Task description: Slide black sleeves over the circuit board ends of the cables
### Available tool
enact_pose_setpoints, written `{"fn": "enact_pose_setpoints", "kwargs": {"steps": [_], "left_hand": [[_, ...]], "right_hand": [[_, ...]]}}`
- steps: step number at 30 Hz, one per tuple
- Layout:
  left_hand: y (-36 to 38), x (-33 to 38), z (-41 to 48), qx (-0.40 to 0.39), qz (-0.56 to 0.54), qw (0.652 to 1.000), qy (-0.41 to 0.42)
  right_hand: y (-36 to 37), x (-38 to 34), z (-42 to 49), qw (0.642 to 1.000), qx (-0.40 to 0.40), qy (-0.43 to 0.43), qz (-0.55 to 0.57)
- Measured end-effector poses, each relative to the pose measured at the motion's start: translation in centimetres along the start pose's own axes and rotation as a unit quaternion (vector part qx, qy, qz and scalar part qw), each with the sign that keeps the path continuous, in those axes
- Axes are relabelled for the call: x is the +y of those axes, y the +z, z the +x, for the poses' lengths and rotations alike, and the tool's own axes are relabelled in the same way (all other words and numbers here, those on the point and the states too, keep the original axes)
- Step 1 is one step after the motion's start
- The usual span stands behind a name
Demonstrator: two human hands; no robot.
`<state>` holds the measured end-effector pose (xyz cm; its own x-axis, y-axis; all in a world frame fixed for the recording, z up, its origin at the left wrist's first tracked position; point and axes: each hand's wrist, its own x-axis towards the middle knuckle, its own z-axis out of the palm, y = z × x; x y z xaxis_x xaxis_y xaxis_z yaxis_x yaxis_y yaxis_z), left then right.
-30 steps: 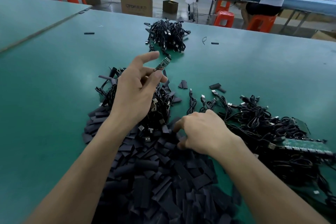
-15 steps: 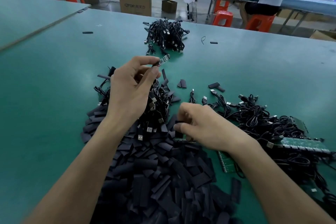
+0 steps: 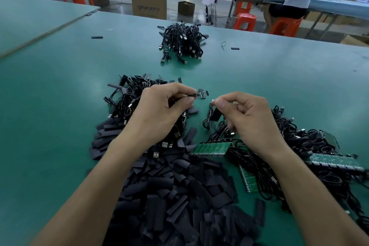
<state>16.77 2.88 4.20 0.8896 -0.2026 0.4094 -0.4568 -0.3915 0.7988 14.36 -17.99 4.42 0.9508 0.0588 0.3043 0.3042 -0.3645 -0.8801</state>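
The only writing is dark print on the brown cardboard box (image 3: 148, 0) beyond the table's far edge, and it is too blurred to read with certainty. The left hand (image 3: 157, 116) pinches a black cable's end between thumb and forefinger. From that end a small dark circuit board (image 3: 201, 95) studded with tiny components sticks out to the right, above the matte green table top (image 3: 60, 106). Just beside it, not touching, the right hand (image 3: 249, 120) pinches a flat, limp black sleeve (image 3: 216, 114) by its upper end. It hangs down, its opening hard to make out. Under the forearms lies a heap of flat black sleeves (image 3: 169, 195), matte and rectangular, cut off at the bottom edge. To the right a tangle of thin black cables (image 3: 299, 144) half buries long green circuit panels (image 3: 211, 149). A separate bundle of black cables with metal plugs (image 3: 181, 42) lies farther back.
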Motion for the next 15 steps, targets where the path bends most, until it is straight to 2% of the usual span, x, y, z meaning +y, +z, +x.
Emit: {"fn": "enact_pose_setpoints", "kwargs": {"steps": [15], "left_hand": [[0.25,-0.01,0.01,-0.012,0.014,1.000,-0.017]], "right_hand": [[0.23,0.49,-0.26,0.998,0.047,-0.019,0.041]]}}
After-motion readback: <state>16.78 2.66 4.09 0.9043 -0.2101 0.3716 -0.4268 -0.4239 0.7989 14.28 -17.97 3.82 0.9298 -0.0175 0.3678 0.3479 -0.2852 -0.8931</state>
